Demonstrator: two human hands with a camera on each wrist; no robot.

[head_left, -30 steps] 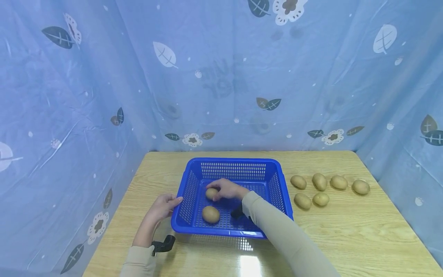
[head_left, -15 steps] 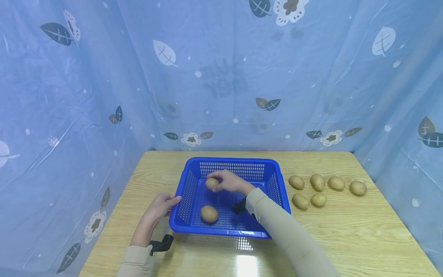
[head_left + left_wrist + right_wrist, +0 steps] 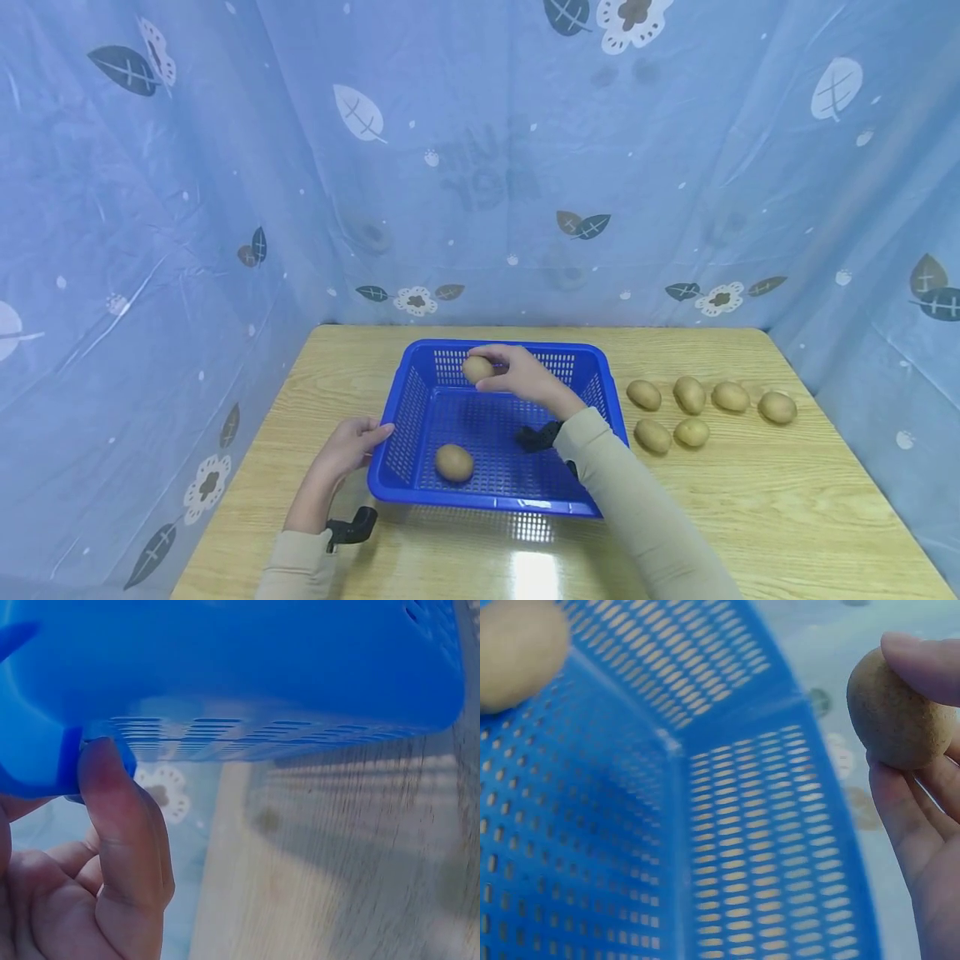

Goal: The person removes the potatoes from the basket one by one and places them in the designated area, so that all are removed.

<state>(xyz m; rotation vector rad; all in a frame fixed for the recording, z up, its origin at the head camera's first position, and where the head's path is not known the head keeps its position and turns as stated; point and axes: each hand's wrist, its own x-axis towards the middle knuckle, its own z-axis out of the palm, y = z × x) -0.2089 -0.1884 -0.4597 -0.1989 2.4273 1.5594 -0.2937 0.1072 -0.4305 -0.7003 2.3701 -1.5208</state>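
Observation:
My right hand [image 3: 521, 379] holds a potato [image 3: 477, 369] between thumb and fingers, raised over the far part of a blue plastic basket [image 3: 491, 506]. In the right wrist view the held potato [image 3: 896, 712] appears pinched at the right edge. A second potato [image 3: 453, 462] lies on the basket floor near its front left. My left hand [image 3: 351, 452] grips the basket's left rim. The left wrist view shows the thumb and fingers of that hand [image 3: 124, 847] pinching the blue rim from outside.
Several potatoes, among them a front one [image 3: 653, 436] and a far right one [image 3: 777, 407], lie in two rows right of the basket on the wooden table [image 3: 787, 500]. A blue patterned curtain [image 3: 480, 167] hangs behind and at both sides.
My right hand has lifted the potato from the basket floor and moved it up, away from me and slightly right. The left hand stays on the rim.

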